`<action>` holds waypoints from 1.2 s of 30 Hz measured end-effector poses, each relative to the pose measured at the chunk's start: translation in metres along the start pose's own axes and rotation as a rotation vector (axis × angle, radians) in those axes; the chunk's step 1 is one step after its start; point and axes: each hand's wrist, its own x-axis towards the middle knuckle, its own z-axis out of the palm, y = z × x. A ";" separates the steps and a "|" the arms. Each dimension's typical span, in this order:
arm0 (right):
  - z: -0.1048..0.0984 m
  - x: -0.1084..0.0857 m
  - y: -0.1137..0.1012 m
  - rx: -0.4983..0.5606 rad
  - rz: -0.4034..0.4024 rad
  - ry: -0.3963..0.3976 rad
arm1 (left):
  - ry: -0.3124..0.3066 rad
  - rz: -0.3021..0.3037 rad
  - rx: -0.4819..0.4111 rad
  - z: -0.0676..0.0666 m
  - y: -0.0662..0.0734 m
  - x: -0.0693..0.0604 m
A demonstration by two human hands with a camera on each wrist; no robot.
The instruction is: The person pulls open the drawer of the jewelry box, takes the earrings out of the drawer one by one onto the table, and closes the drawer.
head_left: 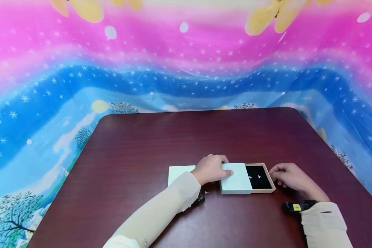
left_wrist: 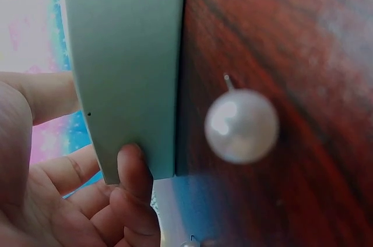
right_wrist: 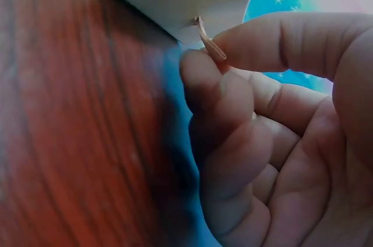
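Mint-green rigid cardboard sleeve (head_left: 237,179), tan-rimmed cardboard drawer (head_left: 263,191) part out its right end, sits on the dark red-brown table (head_left: 142,144); left hand (head_left: 210,168) grips the sleeve, right hand (head_left: 289,176) pinches the drawer's thin tan ribbon tab (right_wrist: 203,32). Likely light, stiff, prone to slide: best held by sleeve sides and tab, gently, as small silver star pieces (head_left: 259,176) look easy to dislodge. Left arm partly covers a second mint-green box (head_left: 178,174); sleeve hides the drawer's left portion.
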 end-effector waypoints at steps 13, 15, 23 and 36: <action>-0.003 -0.010 -0.018 -0.072 -0.045 0.106 | 0.021 -0.050 0.049 0.003 0.003 0.001; -0.004 -0.010 -0.020 -0.090 -0.054 0.117 | 0.025 -0.057 0.050 0.002 0.003 0.001; -0.003 -0.007 -0.030 -0.157 -0.094 0.112 | 0.043 -0.073 0.065 0.000 0.003 0.002; -0.001 -0.005 -0.042 -0.224 -0.092 0.026 | 0.056 -0.069 0.057 0.001 0.002 0.001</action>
